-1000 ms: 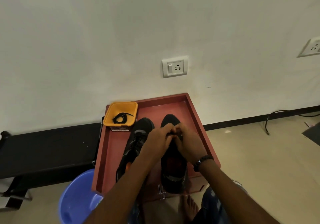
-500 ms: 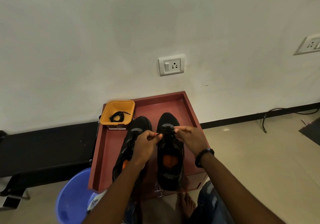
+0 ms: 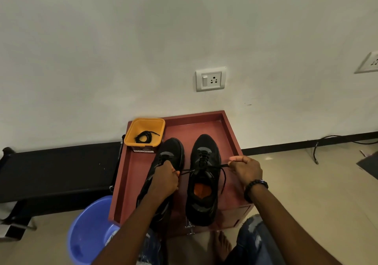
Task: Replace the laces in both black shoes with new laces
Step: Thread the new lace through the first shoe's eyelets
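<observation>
Two black shoes stood side by side on a reddish-brown tray (image 3: 229, 129), toes toward its far edge by the wall. The right shoe (image 3: 203, 183) sat near the middle of the tray, heel at the near edge, its orange insole showing through the open collar; its upper was matte black with a glossier band across the toe. A black lace (image 3: 204, 170) ran through its eyelets in crossed rows, and both ends were drawn out sideways from the top eyelets (one to each hand). The left hand (image 3: 165, 179) had its fingers curled round one lace end and rested over the left shoe (image 3: 169, 154), hiding much of that shoe. The right hand (image 3: 246, 169), with a dark beaded band at the wrist, pinched the other end near the tray's right edge, a loose loop of lace hanging below. An orange tub (image 3: 131, 133) in the tray's far left corner held a coiled black lace (image 3: 144, 137). A blue basin (image 3: 86, 230) stood on the floor by the tray's near left corner.
</observation>
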The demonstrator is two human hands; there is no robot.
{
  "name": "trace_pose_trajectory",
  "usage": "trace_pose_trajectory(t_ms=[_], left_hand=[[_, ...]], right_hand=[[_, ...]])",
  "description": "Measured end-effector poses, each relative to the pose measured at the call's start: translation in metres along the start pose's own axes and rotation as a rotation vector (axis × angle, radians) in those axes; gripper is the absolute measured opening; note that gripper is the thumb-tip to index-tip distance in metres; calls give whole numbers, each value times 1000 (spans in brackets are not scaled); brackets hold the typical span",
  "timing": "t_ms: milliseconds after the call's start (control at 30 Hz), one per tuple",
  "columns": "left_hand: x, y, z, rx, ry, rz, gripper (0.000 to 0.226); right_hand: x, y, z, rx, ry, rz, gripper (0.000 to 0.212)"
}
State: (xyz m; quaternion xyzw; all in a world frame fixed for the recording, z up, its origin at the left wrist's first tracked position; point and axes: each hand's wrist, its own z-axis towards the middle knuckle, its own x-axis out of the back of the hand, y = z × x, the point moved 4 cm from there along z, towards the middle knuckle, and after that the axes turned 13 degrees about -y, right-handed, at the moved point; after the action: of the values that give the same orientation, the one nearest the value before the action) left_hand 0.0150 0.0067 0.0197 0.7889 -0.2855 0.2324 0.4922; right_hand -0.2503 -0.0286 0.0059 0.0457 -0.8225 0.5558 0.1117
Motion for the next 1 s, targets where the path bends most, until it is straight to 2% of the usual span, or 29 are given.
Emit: trace_pose_trajectory(t_ms=[300,367,433,467,500,567,600,667,733,867,933,1000], left_hand=[[-5,-11,12,31,33,-60,8],[-5,-10,7,35,24,-97,12],[-8,-5,0,10,-26,-172,12],[-10,0,-5,-4,-75,-213,9],[-14,1,-7,-9,-137,-262,18],[-27,4,-13,26,-295,-400,52],[-33,6,-15,47,-353,-409,64],[-44,9,-15,35,-390,-263,75],[-48,12,-13,19,-323,-137,71],[-53,16,-11,44,-226,-114,56],[-55,16,-11,50,-215,-94,48],[-54,15,-10,45,-207,-106,51]], right_hand=[[1,-1,-3,-14,47,33,22],[-3,6,-4,-38,-14,-4,19],[-9,9,-7,-7,-116,-166,6],[-12,11,-9,27,-156,-244,9],[-15,11,-12,53,-198,-311,24],[-27,10,-24,37,-310,-283,34],[-36,10,-31,15,-395,-244,35],[-54,13,-43,21,-555,-313,53],[-65,17,-48,14,-583,-418,66],[-67,17,-47,-40,-521,-508,77],[-66,16,-42,-43,-511,-549,75],[-63,15,-39,-20,-506,-560,71]])
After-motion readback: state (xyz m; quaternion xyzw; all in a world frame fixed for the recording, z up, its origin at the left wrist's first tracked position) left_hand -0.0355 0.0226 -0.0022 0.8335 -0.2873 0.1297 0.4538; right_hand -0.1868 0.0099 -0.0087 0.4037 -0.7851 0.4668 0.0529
